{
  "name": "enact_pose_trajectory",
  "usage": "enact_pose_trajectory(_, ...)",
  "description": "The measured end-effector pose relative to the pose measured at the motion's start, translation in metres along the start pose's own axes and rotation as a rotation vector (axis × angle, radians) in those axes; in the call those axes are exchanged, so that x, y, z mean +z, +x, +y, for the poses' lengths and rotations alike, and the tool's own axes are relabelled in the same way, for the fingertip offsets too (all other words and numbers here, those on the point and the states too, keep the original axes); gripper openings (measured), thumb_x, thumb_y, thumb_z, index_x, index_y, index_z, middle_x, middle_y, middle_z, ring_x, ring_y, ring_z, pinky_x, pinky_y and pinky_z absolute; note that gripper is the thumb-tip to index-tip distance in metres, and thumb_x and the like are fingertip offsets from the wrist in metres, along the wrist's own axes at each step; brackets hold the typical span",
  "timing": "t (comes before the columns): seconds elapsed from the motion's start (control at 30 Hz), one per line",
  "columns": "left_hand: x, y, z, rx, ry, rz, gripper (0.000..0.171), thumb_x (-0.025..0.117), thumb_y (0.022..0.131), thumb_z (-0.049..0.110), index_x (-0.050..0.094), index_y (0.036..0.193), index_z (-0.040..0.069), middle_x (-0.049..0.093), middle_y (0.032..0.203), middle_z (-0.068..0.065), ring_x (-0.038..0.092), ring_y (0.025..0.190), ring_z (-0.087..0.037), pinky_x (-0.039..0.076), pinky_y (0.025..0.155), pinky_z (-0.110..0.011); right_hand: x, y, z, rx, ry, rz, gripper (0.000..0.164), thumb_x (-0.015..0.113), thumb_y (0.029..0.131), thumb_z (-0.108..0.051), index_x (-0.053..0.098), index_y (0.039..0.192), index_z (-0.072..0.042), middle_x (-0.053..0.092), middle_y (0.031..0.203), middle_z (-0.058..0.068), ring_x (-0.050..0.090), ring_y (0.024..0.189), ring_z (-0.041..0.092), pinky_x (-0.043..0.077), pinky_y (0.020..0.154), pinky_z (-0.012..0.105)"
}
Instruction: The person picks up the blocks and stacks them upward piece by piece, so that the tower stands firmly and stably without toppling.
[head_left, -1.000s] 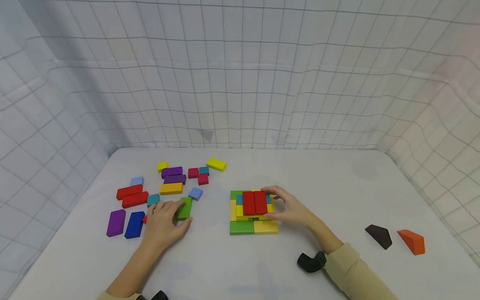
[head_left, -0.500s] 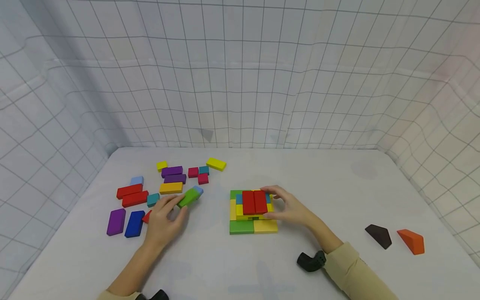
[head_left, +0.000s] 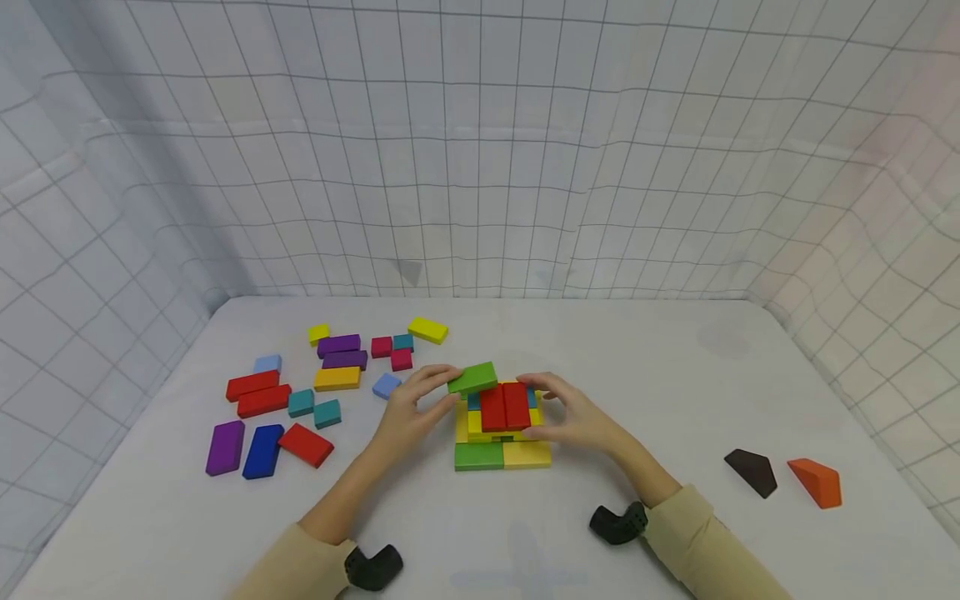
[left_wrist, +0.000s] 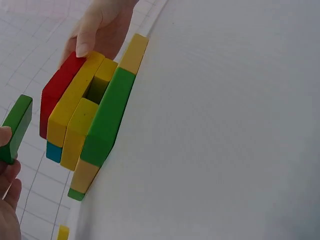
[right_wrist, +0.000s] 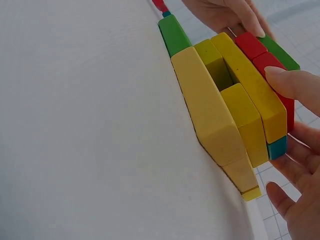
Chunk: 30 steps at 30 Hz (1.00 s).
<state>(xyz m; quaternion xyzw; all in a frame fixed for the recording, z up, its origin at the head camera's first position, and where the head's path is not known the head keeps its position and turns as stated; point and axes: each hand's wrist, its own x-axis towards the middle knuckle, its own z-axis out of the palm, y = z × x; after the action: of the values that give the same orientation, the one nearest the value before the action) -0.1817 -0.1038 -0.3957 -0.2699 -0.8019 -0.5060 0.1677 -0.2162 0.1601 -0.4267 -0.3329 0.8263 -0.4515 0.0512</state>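
Observation:
My left hand [head_left: 408, 414] pinches a green rectangular block [head_left: 476, 378] between thumb and fingers, tilted in the air over the left back corner of a layered block stack. In the left wrist view that green block [left_wrist: 19, 125] is apart from the stack. Two red blocks [head_left: 493, 408] lie side by side on top, over yellow blocks [left_wrist: 75, 100] and blue ones. Below them, a green and pale-yellow base [head_left: 478, 457] rests on the table. My right hand [right_wrist: 302, 100] holds the right-hand red block [right_wrist: 272, 70] by its ends, thumb at the near end, fingers at the far end.
Loose blocks lie at left, among them purple [head_left: 225, 448], dark blue [head_left: 262, 452], red [head_left: 306, 445] and teal [head_left: 327, 413] ones. A yellow block [head_left: 428, 330] lies behind. Dark brown [head_left: 753, 472] and orange [head_left: 817, 482] angular pieces sit far right. Gridded cloth walls [head_left: 480, 208] surround the white table.
My left hand has lifted the green block from among the loose blocks and carried it right, to above the stack. My right hand has stayed at the red block.

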Motion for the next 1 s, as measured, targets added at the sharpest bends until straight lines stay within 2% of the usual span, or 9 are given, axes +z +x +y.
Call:
enact_pose_trajectory(0.1,0.009,0.008,0.001,0.005,-0.034,-0.059,0.030,0.063,0.081,-0.005,0.061,0.110,-0.010,0.059,0.110,-0.021,0.054,0.106,-0.032,0.044,0.093,-0.037,-0.001,0.000,0.001,-0.003,-0.005,-0.001,0.067,0.074,0.076,-0.017,0.041,0.134,-0.005,0.047,0.133,0.007,0.044,0.120,0.022,0.040,0.095,0.045)
enact_pose_trajectory(0.13,0.013,0.009,-0.005,0.007,-0.046,-0.074,0.030,0.064,0.082,-0.003,0.061,0.111,-0.008,0.059,0.110,-0.019,0.054,0.107,-0.031,0.044,0.093,-0.039,-0.001,0.000,0.001,-0.004,-0.010,0.001,0.068,0.074,0.076,-0.018,0.040,0.134,-0.005,0.047,0.133,0.007,0.044,0.119,0.022,0.040,0.095,0.044)
enact_pose_trajectory(0.23,0.023,0.011,-0.021,-0.002,-0.061,-0.106,0.030,0.064,0.084,0.003,0.062,0.114,-0.003,0.059,0.113,-0.014,0.053,0.110,-0.026,0.043,0.094,-0.039,-0.002,0.000,0.001,-0.007,-0.022,0.002,0.071,0.074,0.076,-0.019,0.038,0.135,-0.006,0.048,0.132,0.008,0.045,0.119,0.022,0.040,0.095,0.044)
enact_pose_trajectory(0.33,0.026,0.013,-0.023,-0.018,-0.074,-0.128,0.031,0.063,0.084,0.005,0.062,0.114,0.000,0.059,0.114,-0.012,0.053,0.110,-0.025,0.042,0.096,-0.040,-0.002,0.000,0.001,-0.003,-0.027,0.005,0.073,0.074,0.076,-0.019,0.036,0.136,-0.007,0.049,0.129,0.009,0.045,0.118,0.023,0.040,0.095,0.044)
enact_pose_trajectory(0.47,0.023,0.017,-0.002,-0.041,-0.079,-0.172,0.029,0.062,0.083,-0.001,0.061,0.112,-0.006,0.058,0.112,-0.018,0.053,0.108,-0.031,0.042,0.095,-0.043,-0.001,0.001,0.001,0.001,-0.029,0.008,0.075,0.074,0.076,-0.020,0.035,0.137,-0.005,0.050,0.128,0.010,0.045,0.118,0.024,0.040,0.094,0.046)
enact_pose_trajectory(0.63,0.023,0.018,0.001,-0.062,-0.100,-0.200,0.029,0.062,0.084,-0.001,0.060,0.112,-0.007,0.058,0.112,-0.020,0.053,0.108,-0.032,0.042,0.095,-0.043,-0.002,0.000,-0.001,-0.007,-0.022,0.005,0.074,0.074,0.076,-0.018,0.035,0.137,-0.004,0.049,0.129,0.009,0.045,0.118,0.023,0.040,0.095,0.046)
enact_pose_trajectory(0.77,0.029,0.017,-0.015,-0.072,-0.132,-0.197,0.030,0.062,0.084,0.001,0.061,0.113,-0.004,0.057,0.113,-0.017,0.052,0.108,-0.030,0.042,0.095,-0.044,-0.002,0.000,-0.003,0.000,-0.025,0.005,0.074,0.075,0.076,-0.014,0.034,0.138,-0.004,0.049,0.130,0.010,0.045,0.119,0.024,0.039,0.095,0.046)
enact_pose_trajectory(0.9,0.034,0.015,-0.034,-0.082,-0.148,-0.197,0.031,0.064,0.084,0.006,0.062,0.116,0.003,0.058,0.115,-0.010,0.051,0.111,-0.024,0.040,0.097,-0.043,-0.001,0.000,-0.004,-0.001,-0.016,0.016,0.079,0.075,0.074,-0.008,0.029,0.139,-0.002,0.046,0.131,0.016,0.043,0.120,0.031,0.036,0.097,0.052)
enact_pose_trajectory(1.0,0.034,0.014,-0.037,-0.077,-0.164,-0.204,0.031,0.064,0.085,0.009,0.062,0.116,0.006,0.058,0.115,-0.007,0.051,0.111,-0.021,0.040,0.098,-0.042,0.000,0.000,-0.004,-0.043,-0.005,0.034,0.079,0.075,0.073,-0.004,0.031,0.138,0.000,0.044,0.132,0.019,0.043,0.119,0.034,0.034,0.097,0.056)
